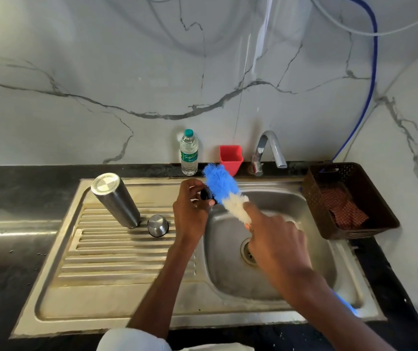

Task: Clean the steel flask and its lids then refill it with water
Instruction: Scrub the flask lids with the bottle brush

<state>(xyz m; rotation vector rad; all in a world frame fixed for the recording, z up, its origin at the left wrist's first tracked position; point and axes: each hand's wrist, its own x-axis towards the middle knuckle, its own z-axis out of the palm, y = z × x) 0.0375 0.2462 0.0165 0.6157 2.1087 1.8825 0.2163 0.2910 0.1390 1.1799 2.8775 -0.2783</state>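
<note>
1. Left hand (pixel 190 211) over sink (pixel 228 287) edge, fingers curled round small dark lid (pixel 206 194).
2. Right hand (pixel 277 239) grips bottle brush (pixel 224 192) low on its handle; blue bristles touch the lid, white bristles nearer the hand.
3. Steel flask (pixel 115 200) stands upside down on drainboard (pixel 116 252), leaning w/ base up.
4. Steel cap (pixel 157 225) just beside flask, prob. inverted – hard to tell.
5. Water bottle (pixel 189 153), red cup (pixel 231 158) & tap (pixel 268 150) at back; brown basket (pixel 349 198) w/ cloth at right.

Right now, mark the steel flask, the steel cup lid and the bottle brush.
steel flask (pixel 116 201), head view, middle of its inverted body.
steel cup lid (pixel 157 225), head view, its domed side.
bottle brush (pixel 220 183), head view, the blue bristles.
</note>
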